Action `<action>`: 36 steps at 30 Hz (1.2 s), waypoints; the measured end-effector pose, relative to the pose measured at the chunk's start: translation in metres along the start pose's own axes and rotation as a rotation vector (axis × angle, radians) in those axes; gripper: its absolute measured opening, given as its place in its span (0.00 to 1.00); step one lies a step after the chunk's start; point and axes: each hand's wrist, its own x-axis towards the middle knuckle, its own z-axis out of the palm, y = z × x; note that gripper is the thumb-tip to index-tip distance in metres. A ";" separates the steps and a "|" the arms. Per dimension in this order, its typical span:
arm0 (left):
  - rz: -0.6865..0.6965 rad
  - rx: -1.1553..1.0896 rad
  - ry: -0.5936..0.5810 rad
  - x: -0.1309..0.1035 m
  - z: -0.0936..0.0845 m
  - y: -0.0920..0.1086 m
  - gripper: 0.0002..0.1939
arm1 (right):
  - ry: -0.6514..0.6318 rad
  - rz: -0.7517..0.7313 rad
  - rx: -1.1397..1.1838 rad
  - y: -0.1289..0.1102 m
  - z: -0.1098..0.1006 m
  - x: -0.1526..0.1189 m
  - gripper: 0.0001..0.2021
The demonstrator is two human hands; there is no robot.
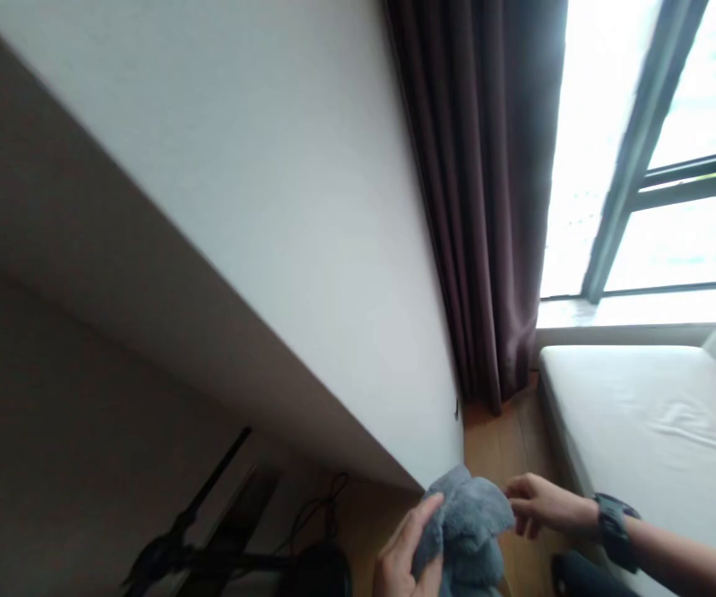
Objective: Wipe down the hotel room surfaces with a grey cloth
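Observation:
A fluffy grey-blue cloth (pixel 466 518) is bunched up at the bottom of the view, its folds hanging downward. My left hand (pixel 404 555) grips it from the left, thumb and fingers pressed into the pile. Just right of the cloth is my right hand (pixel 538 502), wearing a dark wristwatch (pixel 616 526). Its fingers are loosely bent and somewhat apart, close to the cloth's right edge; I see nothing held in them. Whether the fingertips touch the cloth is unclear. The cloth's lower part runs out of the frame.
A pale wall (pixel 358 249) slants down on the left, beside a dark recess with a black stand (pixel 208 497) and a cable (pixel 314 506). Purple-brown curtains (pixel 475 207) hang by the window (pixel 612 166). At right stands a bed with a white mattress (pixel 644 398), next to wooden floor (pixel 500 439).

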 end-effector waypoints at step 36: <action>-0.158 -0.243 -1.585 0.406 0.557 0.100 0.23 | 1.191 -0.055 0.626 0.012 -0.355 -0.012 0.42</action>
